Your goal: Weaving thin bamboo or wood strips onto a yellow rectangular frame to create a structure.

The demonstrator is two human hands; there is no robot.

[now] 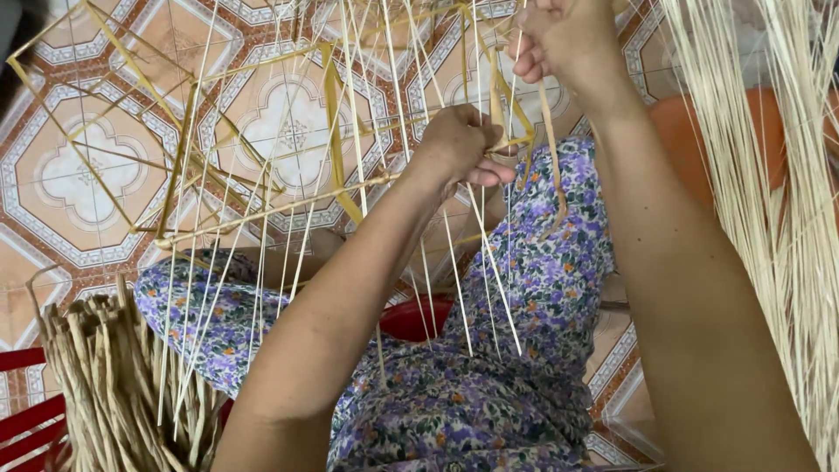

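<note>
Both grips hold bamboo frame [262,166] above patterned floor tiles [79,175].

dress [524,288]: purple floral | floor tiles [87,175]: orange-white ornamental | strips [332,114]: yellow

Both arms are bare from the elbows down, with no sleeves in view. The left hand [454,144] and right hand [564,39] wear no gloves, rings, watch or bracelets that can be seen. The legs are covered by a garment [489,385] of thin fabric printed with small flowers, mostly purple and lilac on a pale ground, with green leaves and small orange dots.
</note>
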